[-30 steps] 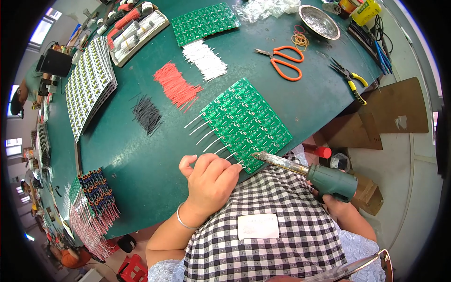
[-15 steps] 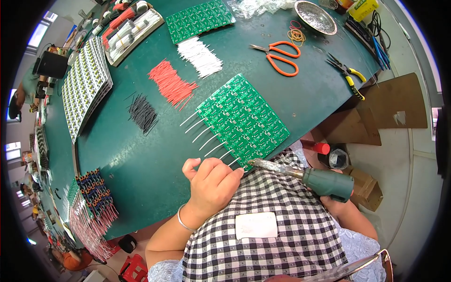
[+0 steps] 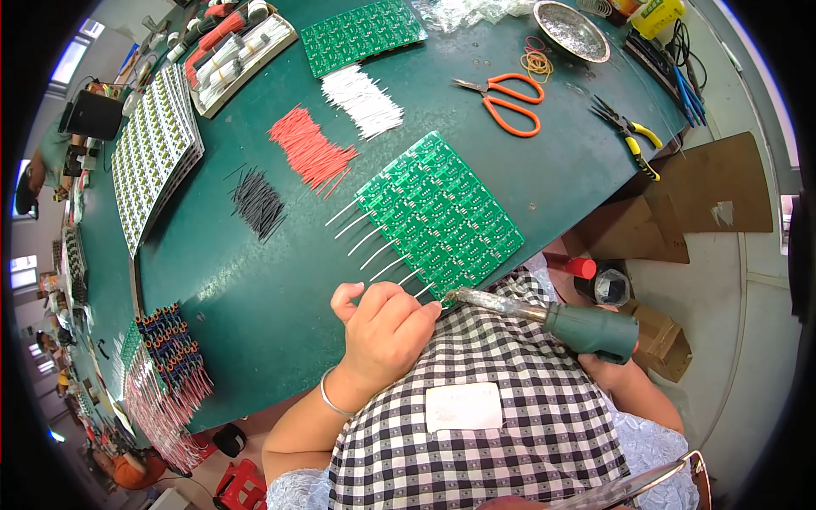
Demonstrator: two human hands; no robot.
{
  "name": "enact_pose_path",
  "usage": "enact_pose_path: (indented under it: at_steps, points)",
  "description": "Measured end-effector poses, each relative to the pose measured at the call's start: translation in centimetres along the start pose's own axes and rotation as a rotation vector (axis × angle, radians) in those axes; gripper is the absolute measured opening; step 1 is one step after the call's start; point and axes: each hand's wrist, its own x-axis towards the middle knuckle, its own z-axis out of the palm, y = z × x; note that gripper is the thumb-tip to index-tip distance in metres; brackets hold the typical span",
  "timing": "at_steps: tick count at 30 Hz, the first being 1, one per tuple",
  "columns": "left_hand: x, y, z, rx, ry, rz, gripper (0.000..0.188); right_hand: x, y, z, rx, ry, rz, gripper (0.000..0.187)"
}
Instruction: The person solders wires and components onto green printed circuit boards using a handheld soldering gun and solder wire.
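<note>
A green circuit board (image 3: 442,212) lies at the table's near edge, in front of me. Along its left side several white wires (image 3: 342,213) stick out in a row. Beside the board's near corner, my left hand (image 3: 387,331) is closed, its thumb and fingertips pinching what looks like a white wire end. A green-bodied soldering gun (image 3: 593,331) comes in from the right, its metal barrel pointing left and its tip at that same corner, close to my left fingertips. My right hand (image 3: 605,371) grips the soldering gun from below; most of its fingers are hidden behind the body.
Piles of black (image 3: 258,206), red (image 3: 311,151) and white wire pieces (image 3: 362,102) lie beyond the board. Orange-handled scissors (image 3: 512,102), yellow-handled pliers (image 3: 630,136) and a metal dish (image 3: 571,31) are farther right. Stacked panels (image 3: 157,157) and wired parts (image 3: 172,357) lie left.
The soldering gun has shifted very slightly to the left, its tip nearer my left fingertips. My left hand and the board stay almost still.
</note>
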Motion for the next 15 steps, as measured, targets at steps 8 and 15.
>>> enact_pose_path:
  at_steps: [8, 15]
  points:
    - [0.01, -0.07, 0.11, -0.008, 0.007, -0.008, 0.018, -0.19, 0.09, 0.13, 0.164, 0.015, 0.138, 0.029]
    - [-0.08, -0.15, 0.13, -0.018, -0.001, -0.011, 0.018, 0.34, -0.45, 0.17, -0.007, 0.018, 0.012, 0.028]
